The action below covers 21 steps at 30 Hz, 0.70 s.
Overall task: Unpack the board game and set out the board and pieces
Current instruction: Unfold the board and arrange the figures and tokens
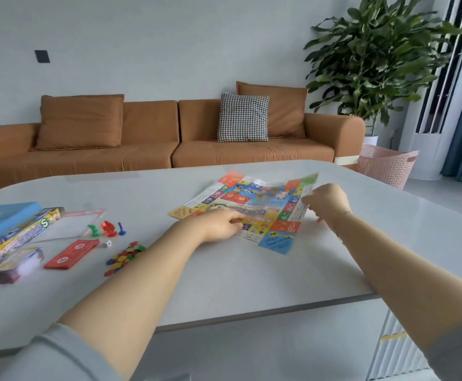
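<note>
A colourful paper game board (254, 199) lies partly unfolded on the white table (224, 273), its right part lifted and blurred. My left hand (221, 224) presses on the board's near left part. My right hand (327, 202) grips the board's right edge. To the left lie the open game box (12, 229), a clear plastic sheet (70, 224), green, red and blue pawns (106, 229), a white die (106, 243), a red card stack (71, 254), a pile of small coloured tokens (125, 257) and a wrapped card pack (18, 265).
An orange sofa (152, 138) with a checked cushion (243, 118) stands behind the table. A large potted plant (372, 59) and a pink basket (386, 167) stand at the back right. The table's near edge runs below my forearms.
</note>
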Each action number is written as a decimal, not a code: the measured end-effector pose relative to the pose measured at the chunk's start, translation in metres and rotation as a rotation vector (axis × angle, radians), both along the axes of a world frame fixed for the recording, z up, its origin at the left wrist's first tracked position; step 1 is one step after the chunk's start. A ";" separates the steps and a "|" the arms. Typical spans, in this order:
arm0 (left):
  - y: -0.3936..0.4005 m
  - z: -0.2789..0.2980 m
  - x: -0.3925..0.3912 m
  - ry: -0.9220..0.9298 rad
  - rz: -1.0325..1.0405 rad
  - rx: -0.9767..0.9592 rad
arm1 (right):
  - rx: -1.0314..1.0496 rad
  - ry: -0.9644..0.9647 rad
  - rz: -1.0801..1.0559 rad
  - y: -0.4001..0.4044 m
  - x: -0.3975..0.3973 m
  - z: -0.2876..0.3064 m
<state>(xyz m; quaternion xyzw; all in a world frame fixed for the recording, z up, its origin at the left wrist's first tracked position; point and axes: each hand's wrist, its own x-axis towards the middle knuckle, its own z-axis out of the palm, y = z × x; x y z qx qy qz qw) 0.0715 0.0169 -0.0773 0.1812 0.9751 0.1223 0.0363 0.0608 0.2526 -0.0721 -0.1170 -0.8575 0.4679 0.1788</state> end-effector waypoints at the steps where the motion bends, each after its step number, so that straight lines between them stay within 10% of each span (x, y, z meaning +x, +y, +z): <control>1: 0.002 -0.002 -0.001 0.044 0.023 -0.056 | 0.155 0.000 -0.032 0.001 -0.001 -0.001; 4: 0.015 0.000 0.001 0.071 0.055 -0.134 | 0.496 -0.008 0.020 -0.004 -0.004 0.005; 9: 0.017 0.020 0.007 -0.025 0.055 0.492 | 0.774 -0.261 0.262 -0.026 -0.003 0.011; 18: -0.028 0.006 -0.008 0.097 0.201 -0.085 | 0.793 -0.095 0.102 -0.019 -0.002 0.012; 21: -0.006 0.018 0.001 0.008 0.088 0.154 | 0.810 -0.168 0.214 -0.034 -0.001 0.016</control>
